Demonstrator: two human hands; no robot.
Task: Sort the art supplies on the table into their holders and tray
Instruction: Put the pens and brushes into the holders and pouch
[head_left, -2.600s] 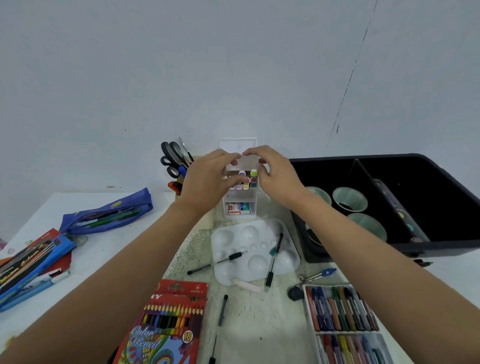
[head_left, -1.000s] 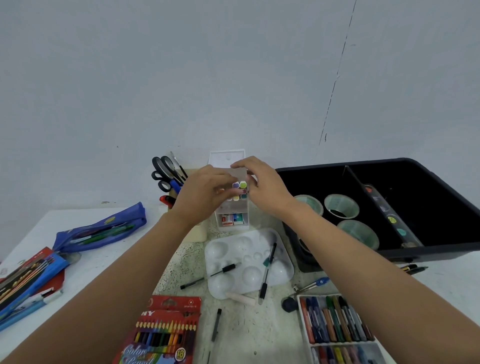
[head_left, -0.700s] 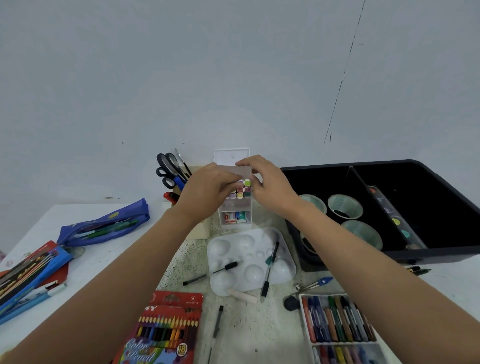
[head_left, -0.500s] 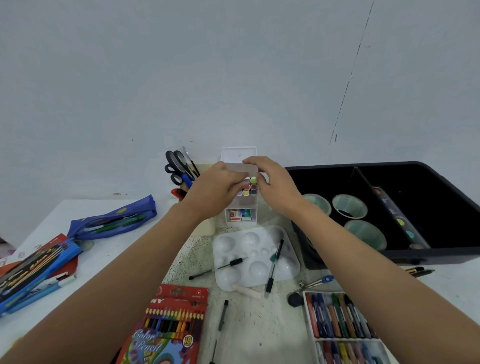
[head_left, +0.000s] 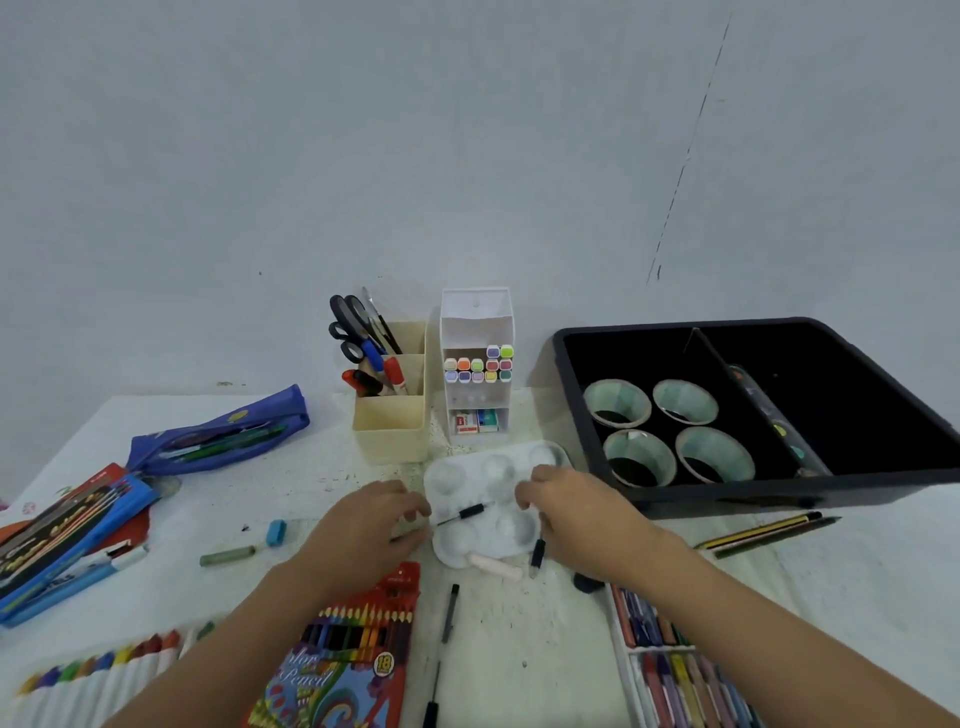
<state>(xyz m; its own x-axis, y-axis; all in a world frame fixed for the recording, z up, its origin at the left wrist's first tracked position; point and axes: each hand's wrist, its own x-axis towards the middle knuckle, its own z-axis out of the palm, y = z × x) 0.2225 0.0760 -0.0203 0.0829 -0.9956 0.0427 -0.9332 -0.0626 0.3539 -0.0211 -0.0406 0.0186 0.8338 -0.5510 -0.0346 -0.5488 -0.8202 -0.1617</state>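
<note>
The left hand (head_left: 358, 535) curls at the left rim of the white moulded plastic palette (head_left: 457, 543) beside a thin black brush (head_left: 470, 512), the right hand (head_left: 582, 525) covers its right rim over a second brush (head_left: 537, 552), neither grip can be told, and speckled bare table (head_left: 311, 483) lies open before the boxy cream holder (head_left: 389, 431).

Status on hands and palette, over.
Left hand at palette left edge, right hand on right side; grips unclear. Brush lies across palette. No obstruction seen.
</note>
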